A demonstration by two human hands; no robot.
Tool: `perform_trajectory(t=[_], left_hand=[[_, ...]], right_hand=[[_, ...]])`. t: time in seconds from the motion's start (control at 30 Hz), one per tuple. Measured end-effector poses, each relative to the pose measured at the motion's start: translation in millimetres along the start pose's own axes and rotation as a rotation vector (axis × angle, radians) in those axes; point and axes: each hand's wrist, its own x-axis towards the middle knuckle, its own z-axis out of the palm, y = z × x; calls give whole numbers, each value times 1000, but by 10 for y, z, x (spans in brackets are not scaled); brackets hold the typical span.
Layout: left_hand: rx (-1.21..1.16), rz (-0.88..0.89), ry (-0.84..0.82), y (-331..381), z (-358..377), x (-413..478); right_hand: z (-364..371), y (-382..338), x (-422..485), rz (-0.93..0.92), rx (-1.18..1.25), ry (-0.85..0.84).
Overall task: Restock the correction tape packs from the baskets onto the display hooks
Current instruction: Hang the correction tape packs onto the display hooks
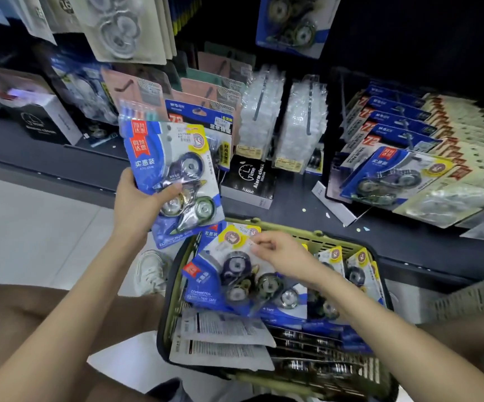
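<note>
Nearest to me, at the close end of the olive-green basket (290,227), several packs lie face down (220,335), showing their white printed backs. More blue correction tape packs are piled face up beyond them, and a few stand on edge along the basket's far right side (359,262).

My right hand (278,253) reaches into the basket from the right. Its fingers are curled narrow, pinching the upper edge of the top pack (229,274), which lies tilted on the pile with its yellow sticker toward the shelf.

To the left of the basket and higher, my left hand (139,204) grips a small stack of correction tape packs (174,169). The thumb lies across the front blister and the fingers are behind the card. The stack is upright, leaning slightly, with at least two red labels showing offset at the top. Below it, a white shoe (150,271) rests on the pale floor just beside the basket.

Beyond the basket runs the dark shelf ledge (409,245), with a black alarm clock box (249,181) standing on it. To the right, a row of matching blue packs hangs on a display hook (380,175), beside cream-coloured cards. Clear plastic packs (264,111) hang behind the clock box.
</note>
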Motion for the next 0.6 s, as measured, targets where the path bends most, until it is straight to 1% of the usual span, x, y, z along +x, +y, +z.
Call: perform_trajectory(t=[0.1, 0.17, 0.33, 0.47, 0.6], left_hand=[[181, 124, 26, 223, 15, -19], [296, 211, 45, 408, 28, -17], [467, 452, 61, 856, 77, 93], [508, 573, 82, 1100, 154, 188], [428, 627, 161, 1270, 233, 283]], right_hand=[[-299, -33, -16, 5, 191, 176], [-499, -109, -30, -9, 278, 274], [-978, -428, -5, -153, 299, 538], [-1307, -776, 70, -248, 283, 694], [-1557, -1165, 191, -369, 360, 823]])
